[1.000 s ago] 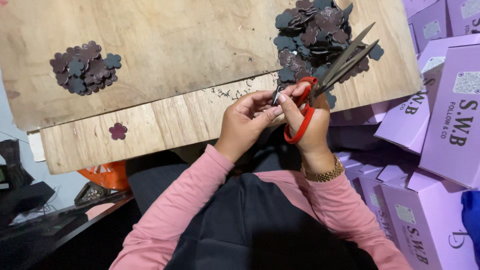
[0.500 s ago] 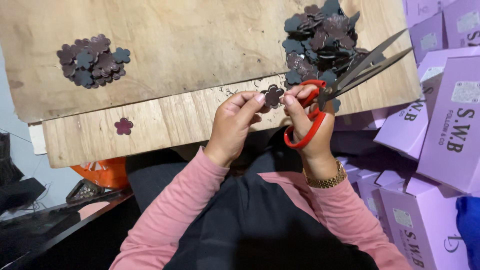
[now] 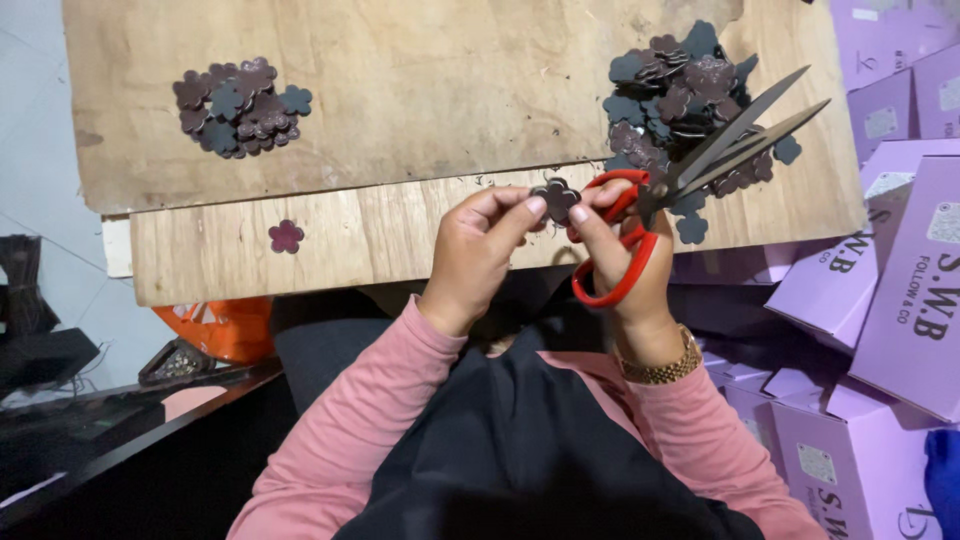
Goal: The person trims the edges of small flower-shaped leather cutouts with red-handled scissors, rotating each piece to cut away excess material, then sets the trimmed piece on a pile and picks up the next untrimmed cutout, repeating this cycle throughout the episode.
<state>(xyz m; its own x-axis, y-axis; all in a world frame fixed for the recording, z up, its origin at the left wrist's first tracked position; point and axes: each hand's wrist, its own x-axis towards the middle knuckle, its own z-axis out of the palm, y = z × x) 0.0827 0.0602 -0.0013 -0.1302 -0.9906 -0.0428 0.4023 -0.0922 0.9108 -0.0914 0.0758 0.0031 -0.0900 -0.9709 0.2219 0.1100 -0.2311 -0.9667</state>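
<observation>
A second ago the scissors point(image 3: 690, 180) had their blades nearly shut beside the flower piece point(image 3: 557, 198). Now the blades have swung up and away, slightly parted, and both hands, left hand point(image 3: 478, 255) and right hand point(image 3: 625, 255), pinch the piece between their fingers.

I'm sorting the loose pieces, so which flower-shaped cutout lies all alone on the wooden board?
The single maroon flower cutout on the lower plank, left of the left hand. The others are heaped in the left pile and right pile, or held between the fingers.
</observation>
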